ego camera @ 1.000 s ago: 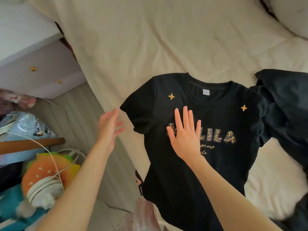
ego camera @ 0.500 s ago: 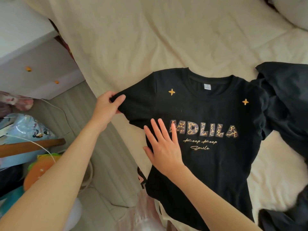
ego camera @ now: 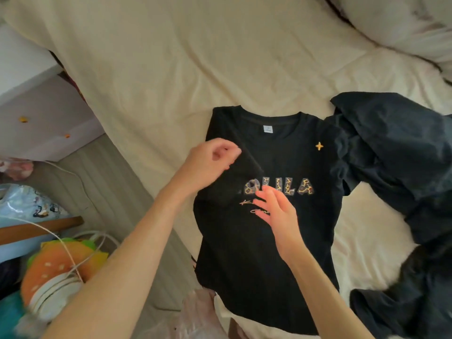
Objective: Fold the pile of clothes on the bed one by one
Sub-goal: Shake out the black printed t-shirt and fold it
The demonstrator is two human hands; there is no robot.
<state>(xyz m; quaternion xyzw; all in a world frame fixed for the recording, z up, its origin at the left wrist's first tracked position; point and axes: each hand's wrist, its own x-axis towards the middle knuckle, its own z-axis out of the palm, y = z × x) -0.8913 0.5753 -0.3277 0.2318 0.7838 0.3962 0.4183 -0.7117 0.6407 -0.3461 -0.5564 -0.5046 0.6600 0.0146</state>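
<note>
On the bed (ego camera: 171,57), the tee (ego camera: 281,241) lay flat beside the pile (ego camera: 391,148); my left hand (ego camera: 208,165), pinching its sleeve (ego camera: 242,177), had swung it inward across the chest while my right hand (ego camera: 276,211) hovered open, starting the fold.

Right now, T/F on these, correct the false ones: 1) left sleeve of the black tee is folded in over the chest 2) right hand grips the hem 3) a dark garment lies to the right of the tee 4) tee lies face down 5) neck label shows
1. True. The left hand holds the sleeve folded in over the black tee, covering the start of the lettering.
2. False. The right hand has its fingers straight over the print, gripping nothing.
3. True. A dark garment lies crumpled there on the bed.
4. False. It lies print side up.
5. True. The white neck label shows inside the collar.
</note>
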